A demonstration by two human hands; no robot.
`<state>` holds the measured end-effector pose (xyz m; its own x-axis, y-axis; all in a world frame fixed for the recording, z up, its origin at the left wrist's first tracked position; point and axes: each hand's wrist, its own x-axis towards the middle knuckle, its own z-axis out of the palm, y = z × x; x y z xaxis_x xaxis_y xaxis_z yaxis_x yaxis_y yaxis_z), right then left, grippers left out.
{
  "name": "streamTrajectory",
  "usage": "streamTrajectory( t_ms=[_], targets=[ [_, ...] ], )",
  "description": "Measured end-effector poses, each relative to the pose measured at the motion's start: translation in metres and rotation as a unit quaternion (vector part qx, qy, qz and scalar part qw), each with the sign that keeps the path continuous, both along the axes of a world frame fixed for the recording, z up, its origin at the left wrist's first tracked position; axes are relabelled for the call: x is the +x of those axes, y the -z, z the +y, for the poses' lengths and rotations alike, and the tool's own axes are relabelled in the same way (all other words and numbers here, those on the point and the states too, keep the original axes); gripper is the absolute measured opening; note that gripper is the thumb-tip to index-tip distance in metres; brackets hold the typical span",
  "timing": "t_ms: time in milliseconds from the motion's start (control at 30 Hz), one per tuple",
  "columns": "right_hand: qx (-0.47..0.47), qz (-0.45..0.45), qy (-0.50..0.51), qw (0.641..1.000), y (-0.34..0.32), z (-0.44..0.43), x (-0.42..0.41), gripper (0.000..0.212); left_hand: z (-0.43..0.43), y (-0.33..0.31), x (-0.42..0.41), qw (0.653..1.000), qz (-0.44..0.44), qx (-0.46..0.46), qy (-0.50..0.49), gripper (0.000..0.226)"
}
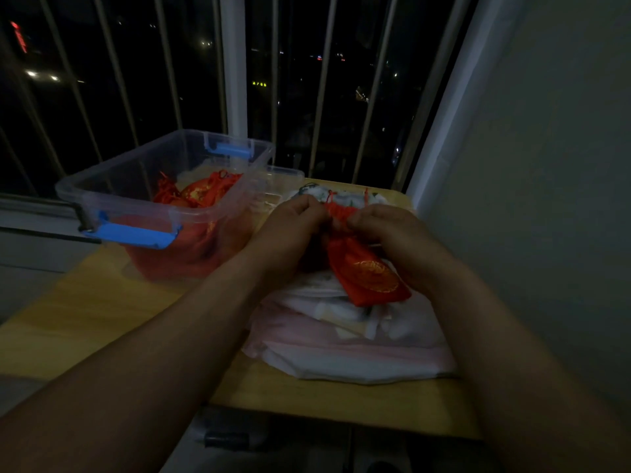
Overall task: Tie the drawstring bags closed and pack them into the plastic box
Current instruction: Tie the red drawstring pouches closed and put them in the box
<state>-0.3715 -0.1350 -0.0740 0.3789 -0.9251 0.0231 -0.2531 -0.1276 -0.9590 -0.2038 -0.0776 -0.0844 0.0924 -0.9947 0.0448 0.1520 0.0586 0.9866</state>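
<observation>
Cloth pile [345,339] lies beneath red bag [370,276], beside plastic box [116,202].

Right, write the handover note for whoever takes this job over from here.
Left hand and right hand: both pinch the gathered neck of the red fabric drawstring bag with a gold round emblem, held over the pile of pale fabric on the yellow wooden table.
Done: several red bags lie in the open clear plastic box with blue latches.
Left: finish this tie, pack it; whether the pale pile holds more bags is unclear.
</observation>
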Motion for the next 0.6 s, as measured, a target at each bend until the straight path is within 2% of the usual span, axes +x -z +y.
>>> streamTrajectory(
  t_ms=[200,367,500,600],
  targets=[
    [-0.078,0.096,-0.04,0.992,0.002,0.014,-0.002,0.027,0.004,-0.002,-0.001,1.0,0.009,-0.006,-0.018,0.008],
    [-0.107,0.057,-0.032,0.992,0.005,0.018,0.006,0.021,0.007,-0.005,0.003,1.0,-0.014,-0.016,-0.017,0.016],
    [-0.16,0.04,-0.006,0.986,0.009,0.021,0.016,0.017,0.006,-0.003,0.002,0.999,0.006,-0.026,-0.032,0.015],
    [-0.129,0.019,0.018,0.991,0.012,0.02,0.017,0.012,0.004,-0.002,0.001,0.999,0.027,-0.023,-0.04,0.014]
  ],
)
